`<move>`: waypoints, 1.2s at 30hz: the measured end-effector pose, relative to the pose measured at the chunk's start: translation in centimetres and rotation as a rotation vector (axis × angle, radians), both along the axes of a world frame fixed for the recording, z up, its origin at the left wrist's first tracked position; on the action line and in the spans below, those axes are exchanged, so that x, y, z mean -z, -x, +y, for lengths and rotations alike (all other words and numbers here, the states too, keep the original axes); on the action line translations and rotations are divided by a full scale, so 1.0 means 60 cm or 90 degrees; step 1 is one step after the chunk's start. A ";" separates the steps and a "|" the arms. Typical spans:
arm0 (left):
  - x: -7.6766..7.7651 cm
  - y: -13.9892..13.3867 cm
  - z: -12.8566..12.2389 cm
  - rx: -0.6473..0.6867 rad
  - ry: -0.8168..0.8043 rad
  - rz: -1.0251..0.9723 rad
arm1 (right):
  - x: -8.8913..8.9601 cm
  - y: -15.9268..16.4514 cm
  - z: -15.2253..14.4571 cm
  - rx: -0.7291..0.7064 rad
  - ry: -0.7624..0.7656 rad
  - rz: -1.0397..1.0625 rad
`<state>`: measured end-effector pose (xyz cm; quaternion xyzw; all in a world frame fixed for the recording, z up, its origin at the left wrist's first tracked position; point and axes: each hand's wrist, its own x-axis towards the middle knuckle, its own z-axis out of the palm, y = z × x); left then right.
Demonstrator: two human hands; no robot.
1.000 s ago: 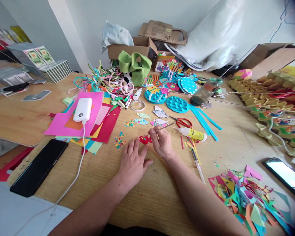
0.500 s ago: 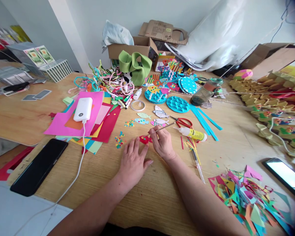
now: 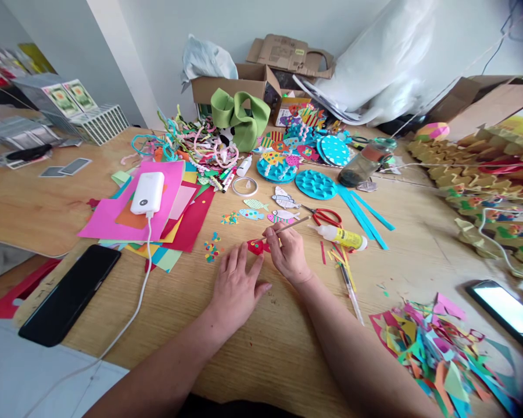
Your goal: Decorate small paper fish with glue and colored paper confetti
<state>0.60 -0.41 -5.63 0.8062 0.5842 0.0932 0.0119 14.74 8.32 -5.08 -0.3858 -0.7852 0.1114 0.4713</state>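
A small red paper fish (image 3: 255, 247) with coloured dots lies on the table, partly covered by my fingers. My left hand (image 3: 236, 283) rests flat with fingers spread, its fingertips at the fish's near edge. In my right hand (image 3: 289, 254) a thin wooden stick (image 3: 293, 225) is pinched, its lower tip at the fish. Small coloured paper dots (image 3: 211, 248) are scattered left of the fish. Beyond it lie patterned paper fish, among them a blue spotted one (image 3: 251, 214). Red-handled scissors (image 3: 326, 217) and a glue bottle (image 3: 342, 237) lie right of my right hand.
Coloured paper sheets (image 3: 189, 223) with a white power bank (image 3: 147, 193) lie at left, near a black phone (image 3: 70, 295). Paper scraps (image 3: 444, 354) are heaped at front right. Blue discs (image 3: 316, 184), a glass jar (image 3: 366, 163) and egg trays (image 3: 462, 174) stand farther back.
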 end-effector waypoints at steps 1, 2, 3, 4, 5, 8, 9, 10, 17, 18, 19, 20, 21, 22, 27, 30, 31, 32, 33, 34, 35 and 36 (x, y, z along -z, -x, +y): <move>0.000 0.000 0.000 -0.001 -0.001 0.000 | 0.000 0.000 0.000 -0.001 -0.001 0.001; 0.001 0.000 0.000 -0.001 -0.002 0.000 | 0.001 0.000 0.000 -0.003 -0.002 0.002; 0.001 0.000 0.000 -0.002 -0.002 -0.001 | 0.001 0.000 0.001 -0.004 -0.001 0.002; 0.002 0.000 0.000 -0.002 -0.002 -0.001 | 0.001 0.000 0.001 -0.004 0.000 0.003; 0.002 0.000 0.000 -0.002 -0.001 -0.001 | 0.002 0.000 0.001 -0.004 0.002 0.003; 0.001 0.000 0.000 -0.002 0.003 -0.003 | 0.001 0.000 0.000 0.000 0.009 -0.003; 0.001 0.000 0.000 -0.001 0.004 -0.003 | 0.001 0.000 0.000 0.002 0.011 -0.006; 0.000 0.000 0.000 -0.001 0.005 -0.003 | 0.001 0.000 0.000 0.002 0.013 -0.009; 0.002 -0.001 0.000 -0.002 0.001 0.001 | 0.000 0.001 0.000 0.006 0.021 -0.012; 0.002 0.000 0.000 -0.002 0.000 0.001 | 0.001 0.001 0.000 0.008 0.022 -0.009; 0.002 0.000 0.001 -0.001 0.000 0.002 | 0.001 0.001 0.000 0.010 0.022 -0.005; 0.002 0.000 0.001 0.000 0.001 0.002 | 0.001 0.001 0.000 0.012 0.020 0.000; 0.002 0.000 0.001 0.001 0.002 0.001 | 0.001 0.001 0.000 0.014 0.018 0.005; 0.001 0.000 0.001 0.002 0.003 0.001 | 0.001 0.001 0.000 0.016 0.015 0.010; -0.001 -0.001 0.001 -0.002 0.004 0.000 | 0.000 0.001 -0.001 0.025 0.023 0.022; -0.002 -0.001 0.001 -0.004 0.008 0.001 | 0.001 0.000 0.000 0.031 0.043 0.025; -0.002 -0.002 0.001 -0.003 0.007 0.000 | 0.001 0.000 0.000 0.033 0.048 0.029; -0.002 -0.002 0.001 -0.003 0.007 -0.001 | 0.001 0.000 0.000 0.035 0.052 0.034; -0.002 -0.001 0.001 -0.003 0.006 -0.001 | 0.000 0.000 0.000 0.036 0.055 0.039; -0.003 -0.001 0.001 -0.003 0.005 -0.002 | 0.000 0.000 0.000 0.038 0.057 0.045; -0.003 -0.001 0.001 -0.003 0.006 -0.003 | -0.001 0.000 -0.001 0.039 0.060 0.049; -0.004 -0.001 0.001 -0.003 0.006 -0.003 | -0.002 0.000 -0.001 0.041 0.063 0.053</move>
